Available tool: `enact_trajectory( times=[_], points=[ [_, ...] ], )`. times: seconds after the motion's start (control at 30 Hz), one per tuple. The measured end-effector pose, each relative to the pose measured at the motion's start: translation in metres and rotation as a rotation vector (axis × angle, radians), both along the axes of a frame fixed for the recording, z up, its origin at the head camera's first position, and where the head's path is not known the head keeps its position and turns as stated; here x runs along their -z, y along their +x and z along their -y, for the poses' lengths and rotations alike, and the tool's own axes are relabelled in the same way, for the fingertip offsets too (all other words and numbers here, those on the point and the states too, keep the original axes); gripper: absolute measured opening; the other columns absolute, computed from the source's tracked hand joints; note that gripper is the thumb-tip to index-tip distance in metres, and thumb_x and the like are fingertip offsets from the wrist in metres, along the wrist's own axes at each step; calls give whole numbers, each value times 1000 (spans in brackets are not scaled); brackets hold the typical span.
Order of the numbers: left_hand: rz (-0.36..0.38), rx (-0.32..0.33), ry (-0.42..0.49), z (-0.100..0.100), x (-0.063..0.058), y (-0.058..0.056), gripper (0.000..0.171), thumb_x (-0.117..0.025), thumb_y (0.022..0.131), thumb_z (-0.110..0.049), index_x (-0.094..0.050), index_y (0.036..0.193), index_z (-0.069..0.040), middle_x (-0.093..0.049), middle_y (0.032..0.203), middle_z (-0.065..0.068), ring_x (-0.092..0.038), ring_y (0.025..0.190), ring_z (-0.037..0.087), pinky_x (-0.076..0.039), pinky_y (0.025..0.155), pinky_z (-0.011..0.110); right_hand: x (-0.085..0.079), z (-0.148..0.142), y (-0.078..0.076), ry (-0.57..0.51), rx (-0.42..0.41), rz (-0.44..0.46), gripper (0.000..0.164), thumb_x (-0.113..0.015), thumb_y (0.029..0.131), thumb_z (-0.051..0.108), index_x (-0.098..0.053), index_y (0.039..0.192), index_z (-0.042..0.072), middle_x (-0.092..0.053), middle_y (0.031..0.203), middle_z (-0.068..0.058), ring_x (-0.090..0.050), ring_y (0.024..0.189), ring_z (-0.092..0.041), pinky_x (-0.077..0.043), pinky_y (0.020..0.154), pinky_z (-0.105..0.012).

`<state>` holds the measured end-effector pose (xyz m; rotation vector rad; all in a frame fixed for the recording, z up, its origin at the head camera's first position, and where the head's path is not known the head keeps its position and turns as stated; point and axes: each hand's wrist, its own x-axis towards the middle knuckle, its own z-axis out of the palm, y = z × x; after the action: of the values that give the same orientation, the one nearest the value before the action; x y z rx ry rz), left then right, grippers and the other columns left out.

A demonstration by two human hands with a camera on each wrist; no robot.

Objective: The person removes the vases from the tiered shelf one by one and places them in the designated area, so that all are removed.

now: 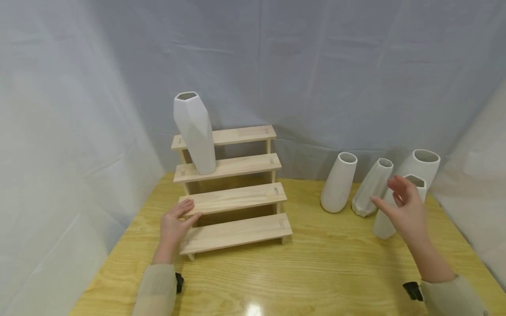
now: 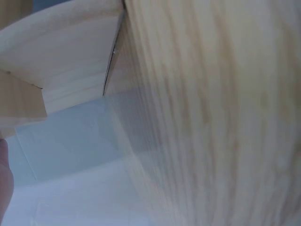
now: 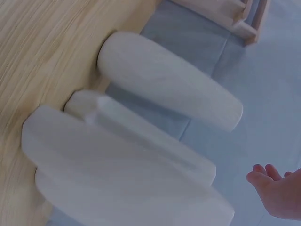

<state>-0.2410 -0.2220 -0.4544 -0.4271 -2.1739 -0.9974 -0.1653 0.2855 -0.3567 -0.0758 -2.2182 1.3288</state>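
My left hand (image 1: pixel 175 224) holds the left front corner of a tread on the stepped wooden display stand (image 1: pixel 237 198), fingers on top and thumb by the front edge. In the left wrist view only a bit of the hand (image 2: pixel 4 176) shows beside the wood. A tall faceted white vase (image 1: pixel 195 131) stands upright on the second tread from the top. My right hand (image 1: pixel 409 215), thumb and fingers apart, is in front of a white vase with an angular mouth (image 1: pixel 384 226). The right wrist view shows that hand (image 3: pixel 282 195) clear of the vases, holding nothing.
A smooth round-mouthed white vase (image 1: pixel 339 184), a ribbed white vase (image 1: pixel 371 188) and a wider round-mouthed one (image 1: pixel 428 169) stand on the right of the wooden table (image 1: pixel 316 272). Pale cloth (image 1: pixel 316 79) hangs behind and at both sides.
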Motion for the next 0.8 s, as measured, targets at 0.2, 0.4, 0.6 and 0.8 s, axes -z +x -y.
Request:
enact_trajectory(
  times=[0.2, 0.4, 0.6, 0.8],
  points=[
    [18, -9, 1, 0, 1, 0, 33, -80, 60, -3, -67, 90, 7, -63, 100, 15, -59, 95, 28, -31, 88, 3, -3, 25, -16, 24, -103, 41, 72, -71, 76, 15, -30, 133, -1, -43, 125, -20, -42, 115, -19, -34, 96, -18],
    [14, -8, 5, 1, 0, 0, 34, -80, 60, -3, -67, 90, 6, -63, 101, 15, -59, 95, 28, -31, 88, 3, -12, 60, -33, -25, -226, 21, 71, -72, 74, 10, -32, 131, -3, -44, 125, -22, -39, 117, -31, -32, 101, -38],
    [25, 3, -7, 1, 0, -1, 33, -79, 62, -5, -67, 91, 6, -63, 101, 15, -58, 96, 27, -32, 89, 5, -15, 94, -49, 25, -314, -22, 70, -73, 73, 12, -35, 130, -1, -45, 125, -19, -40, 118, -29, -33, 100, -39],
    [56, -6, 6, 1, 0, 0, 32, -79, 63, -6, -67, 91, 5, -63, 101, 14, -58, 97, 26, -34, 89, 6, -20, 126, -63, 22, -386, -24, 70, -74, 72, 18, -36, 129, 1, -44, 127, -17, -39, 119, -27, -31, 101, -36]
  ],
)
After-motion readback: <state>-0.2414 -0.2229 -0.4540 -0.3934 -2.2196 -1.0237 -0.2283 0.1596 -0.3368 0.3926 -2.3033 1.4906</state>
